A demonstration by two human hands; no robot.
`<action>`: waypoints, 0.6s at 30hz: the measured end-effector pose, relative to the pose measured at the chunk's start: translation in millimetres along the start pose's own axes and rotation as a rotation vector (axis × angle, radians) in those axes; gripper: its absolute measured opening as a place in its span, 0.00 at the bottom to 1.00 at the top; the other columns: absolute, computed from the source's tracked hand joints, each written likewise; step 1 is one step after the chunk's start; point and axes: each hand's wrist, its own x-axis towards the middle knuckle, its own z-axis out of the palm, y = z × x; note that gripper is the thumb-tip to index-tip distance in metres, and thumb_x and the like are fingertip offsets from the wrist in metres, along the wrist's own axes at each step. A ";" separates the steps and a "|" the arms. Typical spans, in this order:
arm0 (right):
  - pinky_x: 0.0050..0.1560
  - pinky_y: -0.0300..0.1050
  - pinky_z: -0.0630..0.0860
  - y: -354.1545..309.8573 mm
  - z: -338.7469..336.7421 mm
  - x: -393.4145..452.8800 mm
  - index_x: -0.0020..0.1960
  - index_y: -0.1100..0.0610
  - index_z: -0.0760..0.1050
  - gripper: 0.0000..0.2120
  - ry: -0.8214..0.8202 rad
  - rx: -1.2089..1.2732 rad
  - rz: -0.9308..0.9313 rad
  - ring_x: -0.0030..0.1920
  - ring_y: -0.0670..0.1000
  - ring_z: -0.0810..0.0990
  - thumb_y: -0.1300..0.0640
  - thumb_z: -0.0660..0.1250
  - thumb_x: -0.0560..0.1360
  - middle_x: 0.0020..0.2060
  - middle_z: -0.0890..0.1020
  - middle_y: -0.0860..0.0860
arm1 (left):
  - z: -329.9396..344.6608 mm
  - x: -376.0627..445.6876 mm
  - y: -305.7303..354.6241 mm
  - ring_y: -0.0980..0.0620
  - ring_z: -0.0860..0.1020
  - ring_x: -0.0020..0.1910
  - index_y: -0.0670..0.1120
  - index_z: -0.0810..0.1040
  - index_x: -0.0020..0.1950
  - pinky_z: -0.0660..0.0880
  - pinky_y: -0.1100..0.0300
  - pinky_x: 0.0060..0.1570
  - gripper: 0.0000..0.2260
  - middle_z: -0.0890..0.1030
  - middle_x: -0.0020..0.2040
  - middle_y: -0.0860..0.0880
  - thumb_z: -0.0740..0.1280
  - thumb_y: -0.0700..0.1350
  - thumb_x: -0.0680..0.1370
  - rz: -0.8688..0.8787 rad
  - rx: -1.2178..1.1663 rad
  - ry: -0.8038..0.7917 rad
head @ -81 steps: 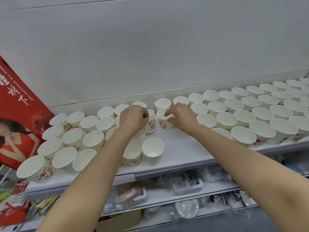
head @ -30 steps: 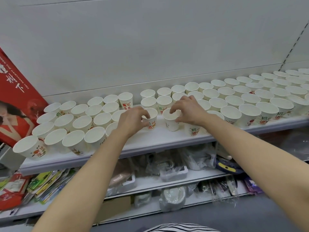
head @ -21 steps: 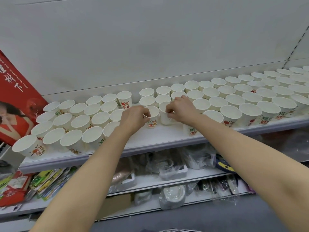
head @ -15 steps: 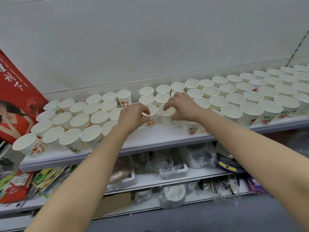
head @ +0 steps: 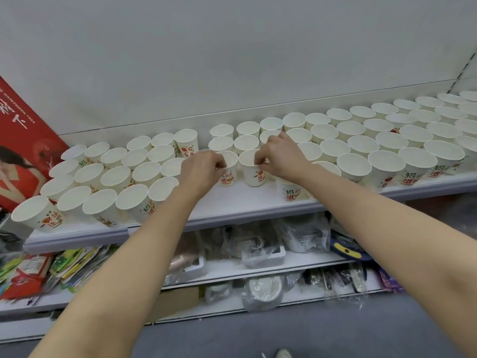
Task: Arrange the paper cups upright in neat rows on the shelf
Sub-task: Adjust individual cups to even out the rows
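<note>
Several white paper cups with red and green print stand upright in rows along the white shelf. My left hand pinches the rim of one cup in the middle of the shelf. Just to its right, my right hand pinches the rim of the neighbouring cup. Both cups stand upright on the shelf, side by side, in front of two shorter rows behind them. A further cup stands under my right wrist near the front edge.
A dense block of cups fills the left of the shelf, another block the right. A red poster leans at the far left. Lower shelves hold bagged goods and packets. A white back panel rises behind the cups.
Both hands have pushed their two cups back and slightly left, into line with the rows behind. The two cups now stand close together. The camera has shifted a little.
</note>
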 end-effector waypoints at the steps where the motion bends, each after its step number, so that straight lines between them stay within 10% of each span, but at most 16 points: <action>1: 0.52 0.49 0.65 -2.0 0.5 0.0 0.41 0.48 0.81 0.04 0.013 -0.007 0.000 0.46 0.53 0.74 0.55 0.68 0.71 0.38 0.81 0.50 | 0.2 -0.1 -0.5 0.50 0.78 0.47 0.53 0.83 0.46 0.69 0.58 0.38 0.03 0.81 0.47 0.54 0.70 0.50 0.76 -0.008 0.006 0.004; 18: 0.43 0.47 0.67 -47.4 21.4 -10.4 0.40 0.53 0.82 0.03 0.309 0.230 -0.103 0.41 0.56 0.77 0.56 0.75 0.68 0.37 0.83 0.49 | -46.8 -79.7 -64.1 0.54 0.77 0.47 0.55 0.83 0.48 0.68 0.59 0.37 0.08 0.81 0.46 0.57 0.74 0.56 0.72 -0.272 -0.042 0.106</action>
